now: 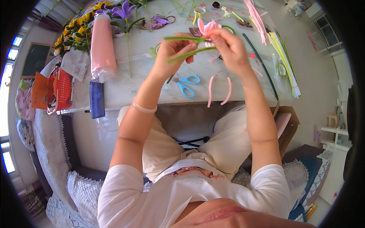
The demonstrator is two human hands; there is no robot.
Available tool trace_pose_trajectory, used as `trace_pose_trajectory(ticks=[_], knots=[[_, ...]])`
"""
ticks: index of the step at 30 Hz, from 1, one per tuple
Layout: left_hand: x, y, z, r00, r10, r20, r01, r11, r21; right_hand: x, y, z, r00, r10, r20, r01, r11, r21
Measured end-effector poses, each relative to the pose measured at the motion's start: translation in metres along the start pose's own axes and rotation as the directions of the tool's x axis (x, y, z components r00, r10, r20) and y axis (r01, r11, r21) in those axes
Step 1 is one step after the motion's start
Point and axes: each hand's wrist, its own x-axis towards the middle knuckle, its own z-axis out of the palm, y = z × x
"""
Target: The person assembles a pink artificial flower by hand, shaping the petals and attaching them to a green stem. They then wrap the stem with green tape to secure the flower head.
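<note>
Over the table, my right hand (229, 50) pinches a pink pipe-cleaner flower (208, 28) near its base. My left hand (174, 54) grips the green pipe-cleaner stem (186, 54) just below the bloom, and two fuzzy green lengths stick out to the left. Part of the stem is hidden behind my left fingers. Beneath my hands, blue-handled scissors (186, 87) lie on the marbled table (137, 91). Two short pink pipe-cleaner pieces (219, 91) rest to their right, close to the front edge.
At left stand a roll of pink wrapping (103, 48), a blue phone-like object (97, 99), a red basket (61, 89) and yellow pipe-cleaner flowers (75, 30). A purple flower (124, 11) lies farther back. On the right are a dark rod (261, 65) and bundled pipe cleaners (285, 65).
</note>
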Motion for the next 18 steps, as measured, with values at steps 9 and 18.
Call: trace_pose_trajectory(ticks=[9,18], knots=[[-0.007,0.007,0.004,0.977,-0.213,-0.032,0.215,0.969,0.123,-0.004,-0.007,0.012,0.980,-0.062,0.189,0.083,0.991,-0.105],[-0.012,0.002,0.009,0.955,-0.281,0.092,0.250,0.934,0.254,0.015,0.008,0.001,0.994,0.112,0.003,-0.093,0.810,0.580]])
